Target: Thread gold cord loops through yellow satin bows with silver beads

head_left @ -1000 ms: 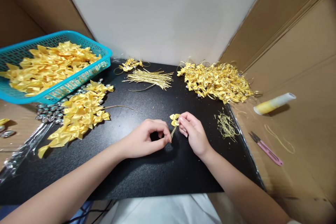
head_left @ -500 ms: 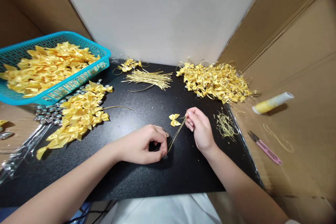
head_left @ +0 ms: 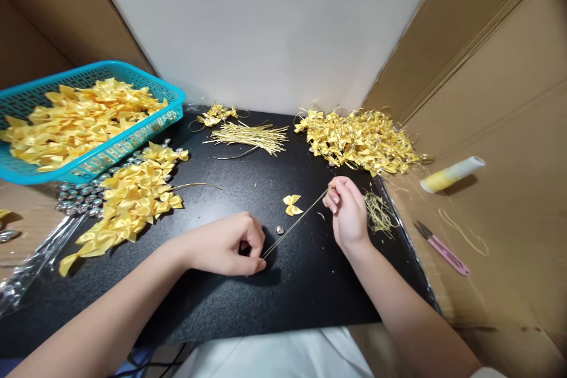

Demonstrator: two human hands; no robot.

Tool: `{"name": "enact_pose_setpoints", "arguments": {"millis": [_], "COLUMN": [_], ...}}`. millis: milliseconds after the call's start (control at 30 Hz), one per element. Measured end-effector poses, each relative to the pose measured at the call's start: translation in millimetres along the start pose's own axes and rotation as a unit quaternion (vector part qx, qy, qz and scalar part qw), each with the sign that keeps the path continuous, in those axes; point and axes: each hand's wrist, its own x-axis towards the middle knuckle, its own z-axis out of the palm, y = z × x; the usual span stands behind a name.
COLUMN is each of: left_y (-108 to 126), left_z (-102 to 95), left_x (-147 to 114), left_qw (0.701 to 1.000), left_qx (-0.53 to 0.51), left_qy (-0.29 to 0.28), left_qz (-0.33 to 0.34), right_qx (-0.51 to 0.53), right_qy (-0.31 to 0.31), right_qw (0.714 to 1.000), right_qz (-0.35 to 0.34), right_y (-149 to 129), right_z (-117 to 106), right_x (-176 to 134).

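Observation:
A gold cord is stretched taut and doubled between my two hands. My left hand pinches its lower end close to the black tabletop. At the upper end, my right hand has its fingers closed on the cord. Just behind the cord lies a single yellow satin bow. A small silver bell-like bead rests beside the cord, near my left fingers. The cord's ends are hidden inside my fingers.
A teal basket heaped with bows stands at left, above loose bows and silver beads. Cut gold cords lie at the back, finished-looking bows back right. Cord scraps, pink snips and a tube are at right.
My hands have moved apart, the right one rightward and the left one leftward, pulling the cord straight. The silver bead now shows in the open on the table.

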Motion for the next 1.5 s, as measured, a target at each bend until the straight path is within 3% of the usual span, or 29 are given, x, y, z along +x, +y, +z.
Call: {"name": "enact_pose_setpoints", "arguments": {"millis": [167, 233, 267, 333, 433, 500, 733, 967, 1033, 1233, 1333, 1433, 1500], "left_y": [-0.4, -0.7, -1.5, -4.5, -9.4, -10.0, 1.5, 0.7, 1.6, 4.6, 4.3, 0.7, -3.3], "left_z": [-6.1, -9.4, -11.4, -15.5, -18.8, -16.5, 9.8, 18.3, 16.6, 8.5, 6.7, 3.7, -0.9], "left_x": [-4.8, -4.1, -3.4, -1.6, 0.7, 2.9, 19.0, 23.3, 21.9, 15.9, 14.1, 11.1, 7.2], "left_qw": [0.999, 0.999, 0.997, 0.979, 0.911, 0.890, 0.947, 0.951, 0.951, 0.956, 0.958, 0.945, 0.914], "left_qx": [0.012, 0.021, 0.029, 0.048, 0.062, 0.066, 0.049, -0.023, -0.037, -0.073, -0.080, -0.105, -0.143], "left_qy": [-0.029, -0.007, 0.031, 0.164, 0.376, 0.428, 0.318, 0.307, 0.307, 0.283, 0.275, 0.308, 0.379], "left_qz": [-0.028, -0.045, -0.062, -0.107, -0.158, -0.142, 0.009, -0.007, -0.014, -0.025, -0.023, -0.011, 0.015], "right_qx": [0.007, -0.005, -0.011, -0.021, -0.044, -0.064, -0.111, -0.145, -0.146, -0.099, -0.086, -0.082, -0.084], "right_qy": [0.061, 0.062, 0.052, 0.020, -0.036, -0.071, -0.182, -0.223, -0.206, -0.046, -0.003, 0.019, 0.041], "right_qw": [0.997, 0.998, 0.998, 1.000, 0.998, 0.995, 0.977, 0.964, 0.968, 0.994, 0.996, 0.996, 0.995], "right_qz": [-0.041, -0.030, -0.017, 0.007, 0.009, 0.006, 0.018, 0.012, 0.015, 0.028, 0.016, 0.003, -0.013], "right_y": [-4.1, -1.6, 0.6, 5.9, 13.3, 16.6, 22.4, 23.1, 22.1, 14.3, 11.7, 11.7, 13.0], "right_z": [-4.2, -3.4, -2.4, 0.5, 5.0, 7.4, 13.0, 18.0, 17.8, 6.4, 0.0, -3.5, -5.4], "right_x": [8.0, 8.4, 7.6, 3.9, -4.2, -9.8, -24.6, -29.7, -26.9, -5.6, 3.1, 8.1, 11.1]}}
